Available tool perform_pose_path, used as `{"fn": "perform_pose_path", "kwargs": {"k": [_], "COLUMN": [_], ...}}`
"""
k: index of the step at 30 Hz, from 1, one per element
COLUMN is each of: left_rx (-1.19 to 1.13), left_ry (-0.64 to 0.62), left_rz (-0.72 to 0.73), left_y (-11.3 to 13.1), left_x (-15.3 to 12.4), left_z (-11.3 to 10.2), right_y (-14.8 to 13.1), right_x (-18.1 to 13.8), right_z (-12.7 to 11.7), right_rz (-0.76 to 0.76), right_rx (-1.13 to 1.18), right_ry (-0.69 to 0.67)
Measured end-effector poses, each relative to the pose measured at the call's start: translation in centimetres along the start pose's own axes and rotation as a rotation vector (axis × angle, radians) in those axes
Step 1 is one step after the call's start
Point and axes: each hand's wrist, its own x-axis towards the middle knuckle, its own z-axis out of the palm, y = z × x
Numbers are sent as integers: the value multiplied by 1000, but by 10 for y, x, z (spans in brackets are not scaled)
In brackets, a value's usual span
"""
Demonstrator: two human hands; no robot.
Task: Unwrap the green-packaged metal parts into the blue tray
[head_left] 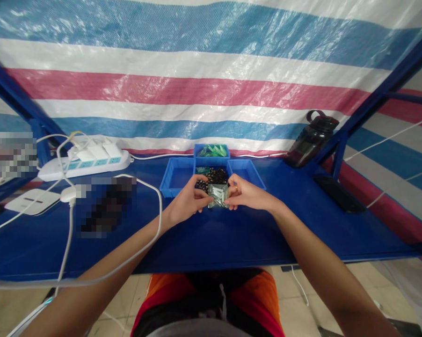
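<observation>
My left hand (190, 200) and my right hand (244, 193) pinch a small clear plastic bag (218, 194) from both sides, above the blue table. Pale pieces show inside the bag, too small to name. Right behind it, a blue bin holds a heap of small black and brassy parts (216, 176), partly hidden by my fingers and the bag. A blue bin (178, 175) lies to the left of that heap, and another blue bin (248, 171) to the right. Farther back, a smaller bin holds green pieces (213, 150).
A white power strip (86, 164) with plugged-in adapters stands at the back left. A white cable (160, 210) loops across my left forearm. On the right are a dark bottle (311, 140), leaning against the frame, and a black flat object (339, 193). The blue table's (214, 243) edge runs before me.
</observation>
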Motion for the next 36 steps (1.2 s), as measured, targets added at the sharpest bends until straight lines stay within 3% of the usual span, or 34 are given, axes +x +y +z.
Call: {"fn": "perform_pose_path", "kwargs": {"k": [9,17,22,27,31,34,36], "left_rx": [35,180,330,554,891,1049,1087], "left_ry": [-8,20,19,65,79,54,32], "left_rz": [-5,128,121,181,219,199,201], "left_y": [2,0,2,7,8,7,8], "left_x": [0,0,-2,-7,-8,-9,-9], "left_z": [-4,-2,-3,-3,-8,-14,-16], "right_y": [-1,-3,-7,-7,-12,-23,-32], "right_x": [-1,-1,-1,-2,2,19,39], "right_z": [-4,-1,1,-4,-27,-56,-75], "right_rz": [-51,-49,-83,-120,-186,-218,-175], "right_rx": [-15,-282,-472,-483,-510,-708,-857], "right_ry": [-129,53,102,137,359,675,775]}}
